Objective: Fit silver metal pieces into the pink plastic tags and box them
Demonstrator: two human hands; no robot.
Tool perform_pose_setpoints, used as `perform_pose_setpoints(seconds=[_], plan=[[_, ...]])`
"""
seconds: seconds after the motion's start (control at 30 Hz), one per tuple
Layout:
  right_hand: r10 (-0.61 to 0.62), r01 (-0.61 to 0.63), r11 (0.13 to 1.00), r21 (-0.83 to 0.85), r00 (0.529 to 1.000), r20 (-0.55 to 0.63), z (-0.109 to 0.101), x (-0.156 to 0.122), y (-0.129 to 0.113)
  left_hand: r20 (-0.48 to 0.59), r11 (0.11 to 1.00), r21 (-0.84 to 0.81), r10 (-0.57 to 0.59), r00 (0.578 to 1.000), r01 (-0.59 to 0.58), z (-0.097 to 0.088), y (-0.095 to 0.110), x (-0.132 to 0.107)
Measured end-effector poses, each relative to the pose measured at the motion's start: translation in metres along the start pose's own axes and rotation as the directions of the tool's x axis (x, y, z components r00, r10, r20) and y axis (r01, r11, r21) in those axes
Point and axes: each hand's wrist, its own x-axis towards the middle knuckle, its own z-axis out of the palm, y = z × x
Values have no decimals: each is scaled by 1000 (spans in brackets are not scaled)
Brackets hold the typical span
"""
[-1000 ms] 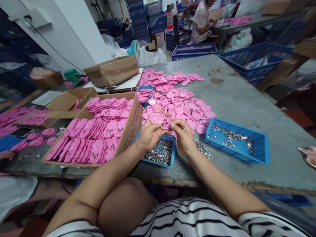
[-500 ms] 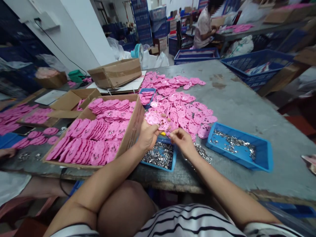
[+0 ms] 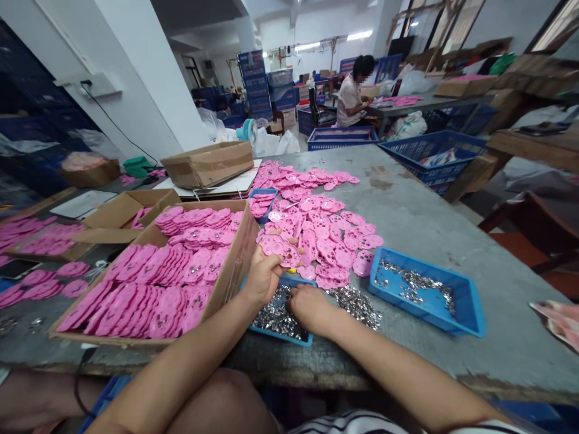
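Observation:
Between the thumb and fingers of my left hand [image 3: 263,277] is a pink plastic piece [image 3: 274,244] with rounded edges and small holes. It is held tilted just behind a blue tray [image 3: 281,337] full of small shiny metal parts [image 3: 275,314]. My right hand [image 3: 311,306] reaches down into that tray at its right side. Its fingers are curled in the metal parts, and the fingertips are hidden, so I cannot make out what is in them. Beyond both hands spreads a loose heap of similar pink pieces [image 3: 328,244].
Left stands a cardboard box [image 3: 242,250] packed with rows of pink pieces. A pile of metal parts [image 3: 359,307] lies on the grey table [image 3: 418,226], beside another blue tray [image 3: 473,316]. Farther back are an empty-looking carton [image 3: 208,166], blue crates [image 3: 344,137] and a seated person [image 3: 350,105].
My right hand has gone from beside the pink piece down into the tray of metal parts. My left hand still holds the pink piece. The head view has tilted upward.

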Motion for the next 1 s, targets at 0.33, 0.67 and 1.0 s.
perform_pose_setpoints(seconds=[0.33,0.67,1.0], plan=[[123,-53,922,384,980,-159,3,-4,10,-87,1000,11,-15,996,16,-4,-2,5],[357,15,639,769,880,-313,-2,-7,33,-232,988,153,21,973,15,-7,-8,9],[492,99,391,915,818,-298,-3,-7,52,82,922,365,-171,982,130,-17,-29,5]])
